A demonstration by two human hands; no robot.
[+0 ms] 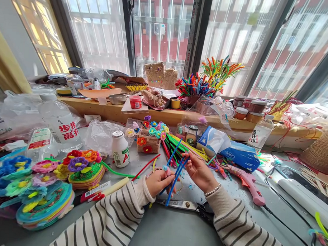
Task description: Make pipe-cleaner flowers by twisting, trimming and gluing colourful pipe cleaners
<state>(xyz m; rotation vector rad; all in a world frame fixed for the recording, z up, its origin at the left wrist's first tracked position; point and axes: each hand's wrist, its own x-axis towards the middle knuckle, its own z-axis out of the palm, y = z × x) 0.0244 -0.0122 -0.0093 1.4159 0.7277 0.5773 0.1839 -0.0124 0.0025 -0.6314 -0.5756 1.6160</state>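
Observation:
Several blue pipe cleaners [175,180] cross between my two hands above the grey table. My left hand [159,182] is closed around their lower part, and a small pink and light-blue fuzzy piece [166,169] shows at its fingertips. My right hand [198,171], with a beaded bracelet at the wrist, pinches the upper ends of the blue pipe cleaners. Scissors [186,205] lie on the table just below my hands. A red pipe cleaner [146,167] rests to the left of my left hand.
Fuzzy flowers on round bases [45,208] fill the left side. A white bottle [120,150] and a small flower basket [148,144] stand ahead. On the right lie a pink glue gun [249,183] with its cable and a blue tissue pack [239,154]. Craft supplies line the windowsill [164,115].

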